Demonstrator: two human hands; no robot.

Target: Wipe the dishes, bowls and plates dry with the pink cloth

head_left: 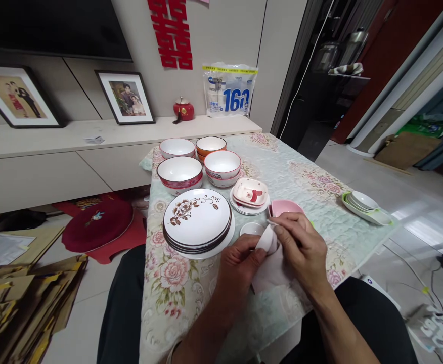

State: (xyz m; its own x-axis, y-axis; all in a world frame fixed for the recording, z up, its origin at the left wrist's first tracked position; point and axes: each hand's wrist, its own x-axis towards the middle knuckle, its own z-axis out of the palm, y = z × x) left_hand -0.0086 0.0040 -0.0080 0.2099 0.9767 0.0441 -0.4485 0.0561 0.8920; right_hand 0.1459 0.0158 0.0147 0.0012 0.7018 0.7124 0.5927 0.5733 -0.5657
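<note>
My left hand (pixel 241 260) grips a small white bowl (pixel 265 237), tilted on its side, with thumb and fingers on its lower edge. A pale pinkish cloth (pixel 272 273) hangs below the bowl and lies partly against it. Pinched at the upper rim, my right hand (pixel 303 247) presses the cloth to the bowl; its fingertips are partly hidden. Just behind the hands are another small white bowl (pixel 251 229) and a pink bowl (pixel 286 207). To the left stands a stack of white plates (pixel 196 217) with a brown flower pattern.
Beyond the plates are rectangular dishes (pixel 250 193) and several stacked bowls (pixel 179 169). Small white bowls (pixel 362 200) sit in a green-edged dish at the right table edge. A flowered cloth (pixel 305 167) covers the table. Flattened cardboard (pixel 35 298) lies on the left floor.
</note>
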